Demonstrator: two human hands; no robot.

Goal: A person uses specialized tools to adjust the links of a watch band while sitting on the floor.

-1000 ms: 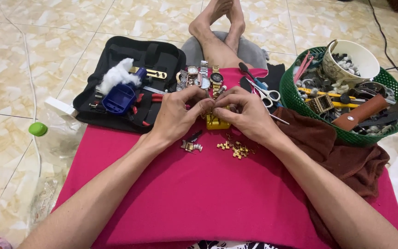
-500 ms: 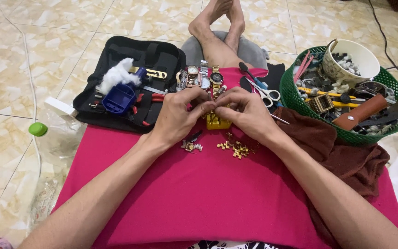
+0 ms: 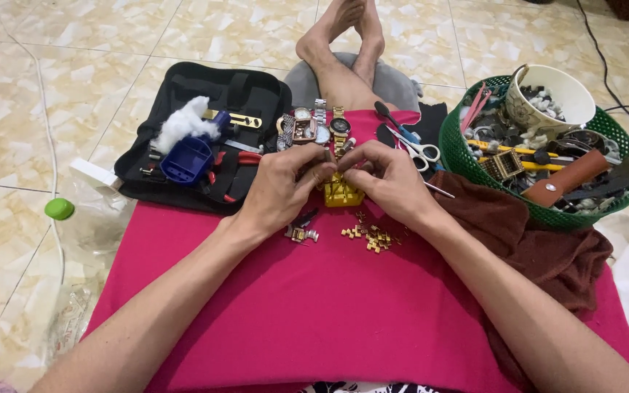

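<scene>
- Nothing has moved that we can make out since the earlier frame: both our hands sit in the same place over the yellow block, and the loose parts lie where they lay.
- Our left hand (image 3: 285, 185) is curled, its fingers (image 3: 313, 173) pressed together and pinching something small above the yellow block (image 3: 342, 193); what exactly they grip is hidden from us.
- Our right hand (image 3: 391, 182) meets it from the other side, fingertips (image 3: 358, 175) closed on the same spot, touching those of the left.
- That block stands on the pink cloth (image 3: 329, 306) across our lap, directly under the two hands and partly covered by them.
- Just below the right hand lies a scatter of small gold links (image 3: 373, 236) on the cloth; just below the left wrist lies a short silver piece of band (image 3: 301, 233).
- Beyond the hands a row of watches (image 3: 318, 125) lies along the far edge of the cloth.
- At far left an open black tool case (image 3: 256, 94) holds a blue plastic tool (image 3: 186, 160), a wad of white cotton (image 3: 180, 124) and red-handled pliers (image 3: 231, 159).
- To the right of the watches lie scissors (image 3: 416, 145), and beside them a green basket (image 3: 460, 156) full of tools, with a white cup (image 3: 555, 98) of small parts inside.
- A brown cloth (image 3: 547, 247) is bunched under our right forearm.
- On the tiled floor at left lies a clear bottle with a green cap (image 3: 60, 209).
</scene>
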